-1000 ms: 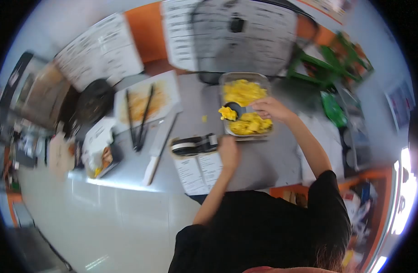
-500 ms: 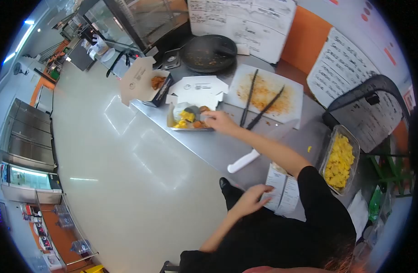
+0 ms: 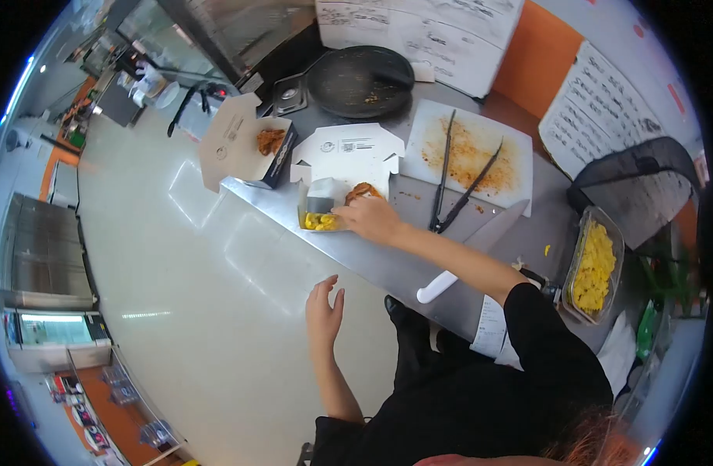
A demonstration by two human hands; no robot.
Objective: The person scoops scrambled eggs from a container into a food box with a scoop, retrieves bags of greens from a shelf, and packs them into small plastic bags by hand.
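My right hand [image 3: 370,221] reaches into the front of an open takeaway box [image 3: 349,159], its fingers bent together beside a small white and dark grey tub [image 3: 321,196]. What those fingers grip, if anything, is hidden. In the box lie yellow food pieces [image 3: 320,222] and browned, fried-looking pieces [image 3: 363,191], partly covered by the hand. My left hand [image 3: 323,311] is raised over the floor in front of the table edge, holding nothing, with thumb and fingers apart.
A second open box [image 3: 269,167] with browned pieces stands left. Nearby are a dark round pan [image 3: 360,81], black tongs [image 3: 443,175] on a stained cutting board [image 3: 481,124], a white-handled knife [image 3: 438,286], printed slips [image 3: 489,328] and a tray of yellow food [image 3: 595,268].
My left hand has left the printed slips and moved left, up and away from the table. My right hand stays at the box, now lower over its front. The view has shifted slightly.
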